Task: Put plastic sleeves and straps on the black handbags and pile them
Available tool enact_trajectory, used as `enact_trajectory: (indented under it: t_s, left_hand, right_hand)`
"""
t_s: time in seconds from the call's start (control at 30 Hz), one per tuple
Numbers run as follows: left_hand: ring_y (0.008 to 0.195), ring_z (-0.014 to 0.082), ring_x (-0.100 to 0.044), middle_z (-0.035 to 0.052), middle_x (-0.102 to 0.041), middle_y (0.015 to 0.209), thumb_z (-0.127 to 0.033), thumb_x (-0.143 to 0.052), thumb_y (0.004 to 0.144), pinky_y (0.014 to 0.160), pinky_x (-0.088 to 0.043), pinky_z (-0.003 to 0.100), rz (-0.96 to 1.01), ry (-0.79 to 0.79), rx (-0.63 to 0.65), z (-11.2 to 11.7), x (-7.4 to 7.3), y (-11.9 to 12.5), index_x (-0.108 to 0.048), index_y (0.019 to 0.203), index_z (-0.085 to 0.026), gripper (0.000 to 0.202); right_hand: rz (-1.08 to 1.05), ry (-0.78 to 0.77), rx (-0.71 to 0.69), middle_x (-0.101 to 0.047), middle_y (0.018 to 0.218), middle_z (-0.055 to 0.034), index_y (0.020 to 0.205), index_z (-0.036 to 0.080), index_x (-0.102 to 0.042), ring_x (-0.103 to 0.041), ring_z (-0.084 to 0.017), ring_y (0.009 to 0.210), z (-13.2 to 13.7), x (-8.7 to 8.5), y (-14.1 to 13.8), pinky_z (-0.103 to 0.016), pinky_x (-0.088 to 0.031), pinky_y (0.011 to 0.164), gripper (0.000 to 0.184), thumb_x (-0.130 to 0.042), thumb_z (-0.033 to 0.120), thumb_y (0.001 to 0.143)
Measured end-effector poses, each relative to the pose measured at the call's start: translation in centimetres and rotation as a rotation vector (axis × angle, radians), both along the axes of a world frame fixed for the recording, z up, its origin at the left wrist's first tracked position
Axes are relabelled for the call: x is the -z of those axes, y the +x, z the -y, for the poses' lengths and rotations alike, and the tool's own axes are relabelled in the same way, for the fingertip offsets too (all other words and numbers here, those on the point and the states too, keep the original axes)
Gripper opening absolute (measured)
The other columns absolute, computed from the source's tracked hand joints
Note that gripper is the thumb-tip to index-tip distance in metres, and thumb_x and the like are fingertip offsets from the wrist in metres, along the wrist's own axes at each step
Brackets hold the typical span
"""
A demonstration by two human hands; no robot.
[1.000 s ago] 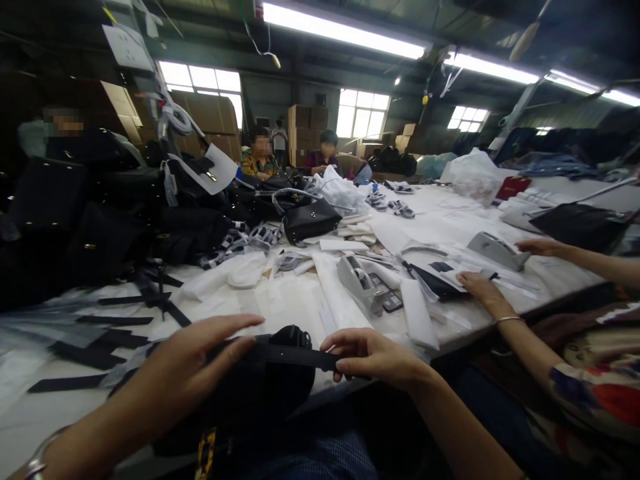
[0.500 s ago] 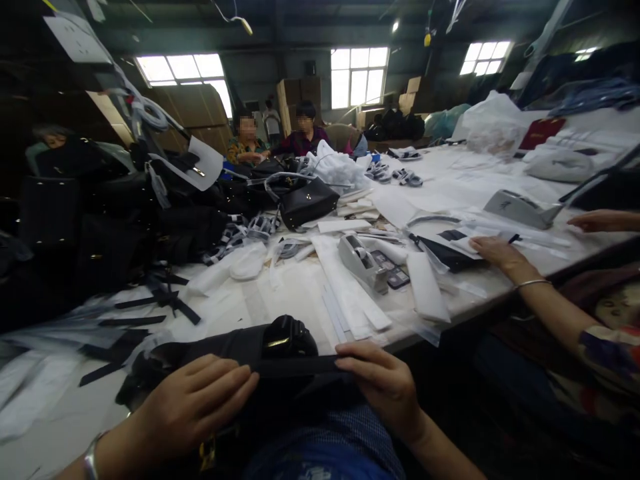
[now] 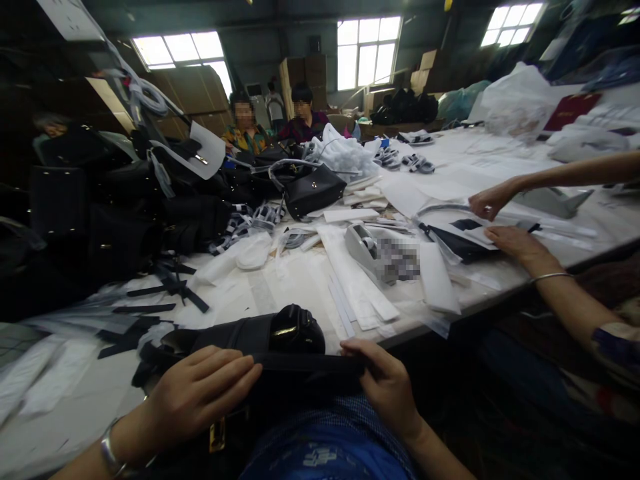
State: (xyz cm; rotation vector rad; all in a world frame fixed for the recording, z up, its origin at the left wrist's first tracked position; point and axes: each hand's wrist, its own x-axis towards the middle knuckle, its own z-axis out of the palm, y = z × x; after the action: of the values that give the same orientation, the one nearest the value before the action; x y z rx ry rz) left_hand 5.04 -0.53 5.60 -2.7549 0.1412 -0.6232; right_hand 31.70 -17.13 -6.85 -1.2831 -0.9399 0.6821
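A black bag (image 3: pixel 260 333) with a gold-trimmed clasp lies at the table's near edge against my lap. A flat black strap (image 3: pixel 305 362) runs across its front. My left hand (image 3: pixel 200 393) is closed over the strap's left part, fingers curled on it, a silver bracelet at the wrist. My right hand (image 3: pixel 387 380) pinches the strap's right end between thumb and fingers. Both hands sit just below the clasp.
A grey tape dispenser (image 3: pixel 363 247) and white paper strips lie mid-table. Loose black straps (image 3: pixel 165 287) and piled black bags (image 3: pixel 125 213) fill the left. A co-worker's two hands (image 3: pixel 505 220) work on a dark piece at the right. Two people sit at the far end.
The view has tilted down. My left hand has closed from spread fingers onto the strap. The co-worker's farther hand has moved left toward the dark piece.
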Motion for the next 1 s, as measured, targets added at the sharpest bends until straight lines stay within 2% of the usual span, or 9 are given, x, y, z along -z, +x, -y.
enact_trajectory:
  t_s: [0.1,0.17,0.27,0.47,0.63,0.73,0.83,0.93,1.0]
  left_hand:
    - [0.087,0.0169,-0.065,0.0041,-0.073,0.094,-0.006,-0.049,0.094,0.081,-0.048,0.030,0.010,0.009,0.005,-0.2,0.1,-0.1,-0.069,0.106,-0.016,0.025]
    - [0.088,0.0173,-0.065,0.0042,-0.073,0.094,-0.006,-0.050,0.094,0.082,-0.049,0.030,0.017,0.000,-0.002,-0.2,0.2,-0.2,-0.069,0.106,-0.016,0.025]
    - [0.090,0.0177,-0.065,0.0042,-0.074,0.096,-0.005,-0.049,0.093,0.084,-0.049,0.031,0.018,-0.047,-0.036,-0.2,0.4,-0.4,-0.068,0.108,-0.019,0.028]
    - [0.093,0.0188,-0.067,0.0036,-0.074,0.098,-0.010,-0.046,0.095,0.089,-0.052,0.032,0.027,-0.192,-0.069,-0.5,0.5,-0.9,-0.059,0.129,-0.027,0.041]
    - [0.090,0.0187,-0.068,0.0035,-0.074,0.097,-0.008,-0.046,0.093,0.088,-0.053,0.030,0.019,-0.166,-0.072,-0.5,0.4,-0.9,-0.054,0.135,-0.028,0.047]
    - [0.090,0.0186,-0.067,0.0044,-0.074,0.097,-0.006,-0.045,0.094,0.087,-0.052,0.030,0.014,-0.134,-0.056,-0.3,0.2,-0.9,-0.058,0.131,-0.025,0.044]
    - [0.091,0.0178,-0.067,0.0045,-0.074,0.096,-0.005,-0.045,0.094,0.087,-0.051,0.030,0.027,-0.105,-0.044,-0.2,0.0,-0.5,-0.064,0.119,-0.023,0.037]
    - [0.092,0.0180,-0.068,0.0037,-0.074,0.098,-0.012,-0.051,0.093,0.088,-0.052,0.030,0.033,-0.160,-0.082,-0.3,0.0,0.1,-0.067,0.110,-0.024,0.026]
    - [0.087,0.0171,-0.069,0.0031,-0.075,0.095,-0.019,-0.057,0.092,0.084,-0.053,0.027,0.022,-0.252,-0.129,-0.4,0.0,0.4,-0.068,0.105,-0.023,0.018]
  right_hand:
    - [-0.435,-0.141,-0.102,-0.074,0.098,-0.0082,0.112,0.021,-0.069,-0.071,-0.022,0.088,0.0,-0.4,0.0,-0.035,-0.056,0.081,0.028,-0.067,0.031,0.086]
    - [-0.680,-0.160,-0.172,-0.073,0.088,-0.0084,0.110,0.016,-0.069,-0.070,-0.021,0.078,0.2,-0.8,0.1,-0.033,-0.056,0.071,0.033,-0.067,0.038,0.085]
    - [-0.852,-0.156,-0.183,-0.070,0.076,-0.0074,0.101,0.011,-0.071,-0.069,-0.019,0.068,0.6,-1.7,0.0,-0.030,-0.055,0.063,0.040,-0.065,0.048,0.085]
    - [-0.823,-0.236,-0.174,-0.066,0.064,-0.0033,0.085,0.010,-0.071,-0.063,-0.011,0.055,0.9,-3.7,0.1,-0.020,-0.052,0.053,0.036,-0.078,0.044,0.075]
    - [-0.816,-0.213,-0.206,-0.066,0.066,-0.0031,0.084,0.010,-0.070,-0.061,-0.009,0.054,1.3,-3.8,0.0,-0.018,-0.052,0.051,0.034,-0.075,0.044,0.079]
    - [-0.808,-0.195,-0.219,-0.066,0.066,-0.0028,0.085,0.010,-0.070,-0.061,-0.008,0.054,1.3,-3.6,-0.1,-0.018,-0.052,0.052,0.033,-0.075,0.042,0.079]
    - [-0.796,-0.201,-0.212,-0.066,0.065,-0.0026,0.084,0.011,-0.071,-0.061,-0.008,0.053,1.3,-3.5,-0.2,-0.018,-0.052,0.052,0.031,-0.075,0.041,0.079]
    - [-0.780,-0.193,-0.163,-0.067,0.065,-0.0017,0.103,0.015,-0.071,-0.062,-0.010,0.054,1.4,-3.2,-0.2,-0.020,-0.052,0.054,0.036,-0.076,0.041,0.079]
    - [-0.763,-0.164,-0.135,-0.069,0.067,-0.0022,0.108,0.016,-0.071,-0.063,-0.010,0.055,1.4,-3.0,-0.2,-0.022,-0.053,0.056,0.040,-0.076,0.042,0.079]
